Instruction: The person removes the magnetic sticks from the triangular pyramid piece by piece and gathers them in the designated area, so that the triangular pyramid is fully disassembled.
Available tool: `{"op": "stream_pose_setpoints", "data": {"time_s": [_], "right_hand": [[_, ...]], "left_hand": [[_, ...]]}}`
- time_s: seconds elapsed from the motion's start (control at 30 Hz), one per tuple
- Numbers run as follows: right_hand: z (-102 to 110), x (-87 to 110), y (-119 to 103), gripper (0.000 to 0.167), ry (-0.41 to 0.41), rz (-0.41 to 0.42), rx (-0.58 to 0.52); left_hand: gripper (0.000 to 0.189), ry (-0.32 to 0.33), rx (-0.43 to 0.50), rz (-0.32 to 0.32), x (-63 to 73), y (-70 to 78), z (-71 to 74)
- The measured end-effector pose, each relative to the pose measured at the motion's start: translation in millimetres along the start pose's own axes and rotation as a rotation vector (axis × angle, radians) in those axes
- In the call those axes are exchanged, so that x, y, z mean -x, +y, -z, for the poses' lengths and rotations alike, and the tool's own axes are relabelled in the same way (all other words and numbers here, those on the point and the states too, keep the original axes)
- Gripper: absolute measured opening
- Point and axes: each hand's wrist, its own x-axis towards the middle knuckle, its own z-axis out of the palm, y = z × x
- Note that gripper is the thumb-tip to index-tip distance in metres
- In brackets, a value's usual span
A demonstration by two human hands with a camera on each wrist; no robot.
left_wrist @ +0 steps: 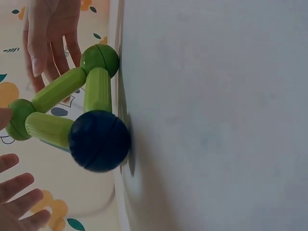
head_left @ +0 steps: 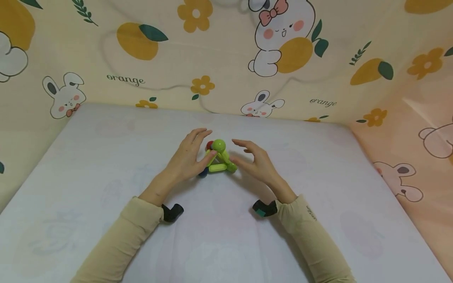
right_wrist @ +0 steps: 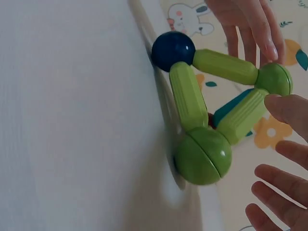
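A triangular frame of ball-and-rod building toy pieces stands on the table in the head view. Its green top ball (head_left: 219,146) sits above light green rods (head_left: 217,168). A dark blue ball (left_wrist: 99,141) and a second green ball (right_wrist: 203,155) form the near base corners. Behind, a red ball (head_left: 209,145) partly shows, and a teal rod (right_wrist: 233,108) runs back. My left hand (head_left: 182,157) is beside the frame, fingers spread, thumb tip right at the top ball. My right hand (head_left: 260,163) is at the other side, fingers loosely extended, its thumb close to the frame.
The white tabletop (head_left: 226,243) spreads around the frame. A printed cloth (head_left: 226,59) with rabbits and oranges hangs behind it and along the sides. Black wrist devices (head_left: 172,213) sit at both beige sleeves (head_left: 311,232).
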Motion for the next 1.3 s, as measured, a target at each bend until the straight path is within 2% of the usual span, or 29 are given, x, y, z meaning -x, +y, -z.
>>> {"op": "stream_pose_setpoints", "data": {"time_s": [0.23, 0.6, 0.8, 1.03, 1.3], "right_hand": [[-6.1, -1.3, -2.8, 0.044, -0.046, -0.053, -0.094], [-13.4, -3.9, -2.2, 0.036, -0.071, -0.086, -0.243], [-15.9, -3.0, -0.3, 0.035, -0.08, -0.117, -0.255], [-18.9, -4.6, 1.2, 0.032, -0.079, -0.143, -0.289], [-20.6, -6.4, 1.2, 0.029, -0.072, -0.16, -0.287]], "left_hand": [[0.055, -0.01, 0.053, -0.043, -1.7, 3.0, -5.6], [0.055, -0.074, 0.077, -0.038, -3.3, 5.9, -10.0], [0.054, -0.117, 0.063, -0.018, -3.7, 7.7, -12.7], [0.049, -0.108, 0.05, -0.025, -5.6, 8.6, -13.7], [0.045, -0.112, 0.078, -0.025, -7.2, 6.9, -14.7]]}}
